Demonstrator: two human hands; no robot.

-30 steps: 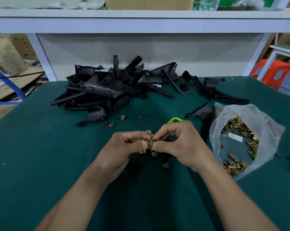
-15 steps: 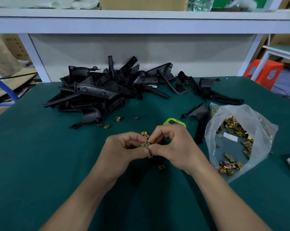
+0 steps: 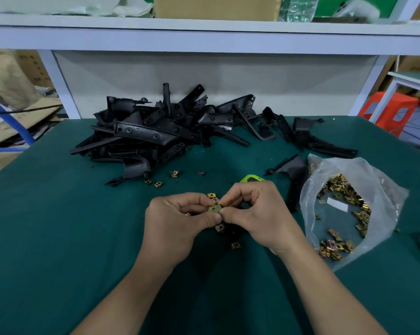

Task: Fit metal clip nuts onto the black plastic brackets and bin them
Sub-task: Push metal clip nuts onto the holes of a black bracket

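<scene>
Where fingertips meet, left hand and right hand pinching one clip nut together, bag of nuts beside right hand, bracket pile beyond both.

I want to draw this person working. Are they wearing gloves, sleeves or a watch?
No. The left hand and the right hand are bare, with no gloves. No sleeves, watch or bracelet show anywhere down to the picture's edge, and the fingers that can be seen carry no rings.
</scene>
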